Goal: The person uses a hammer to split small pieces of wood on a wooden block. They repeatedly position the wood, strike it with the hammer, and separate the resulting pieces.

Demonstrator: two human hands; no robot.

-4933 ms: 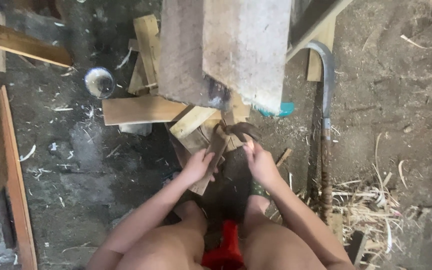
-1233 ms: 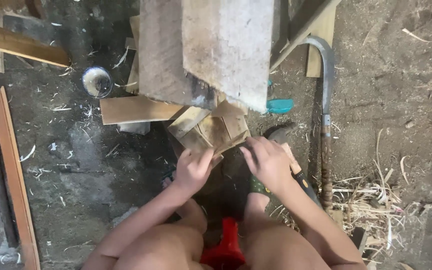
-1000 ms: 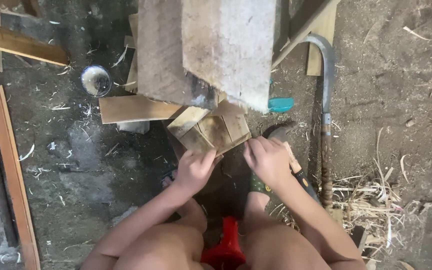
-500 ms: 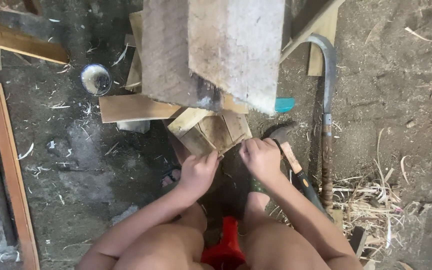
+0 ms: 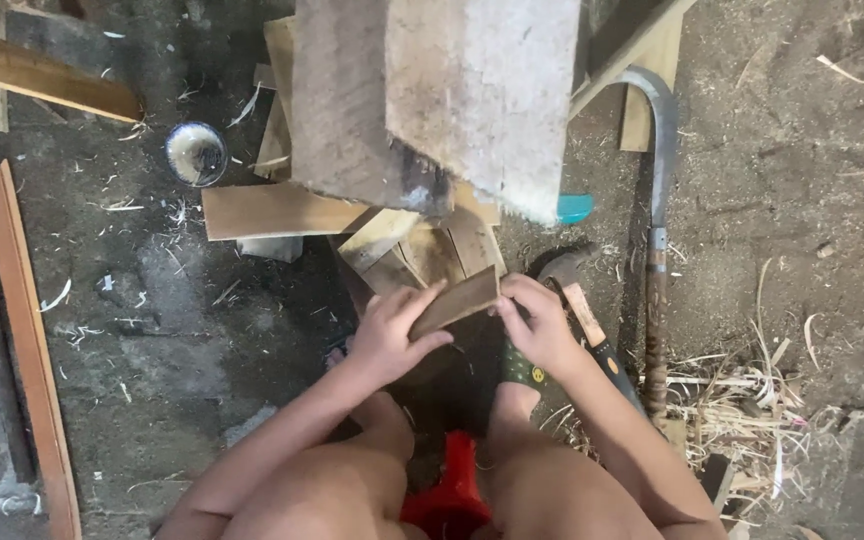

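Note:
A small flat wooden piece (image 5: 458,298) is held between both hands just below a pile of short wood blocks (image 5: 420,246). My left hand (image 5: 389,332) grips its left end from underneath. My right hand (image 5: 534,322) pinches its right end. A hammer (image 5: 584,310) with a wooden handle lies on the ground right beside my right hand, its dark head toward the blocks. My bare knees and a red seat (image 5: 449,495) show at the bottom.
A thick grey timber block (image 5: 432,95) looms above the pile. A flat board (image 5: 277,210) lies to the left, a round tin (image 5: 195,153) beyond it. A curved sickle (image 5: 657,210) lies on the right near wood shavings (image 5: 752,400). Long planks (image 5: 27,330) run along the left edge.
My right hand has let go of the hammer, which now lies on the ground. Both hands have come together on the small wooden piece and lifted it from the pile.

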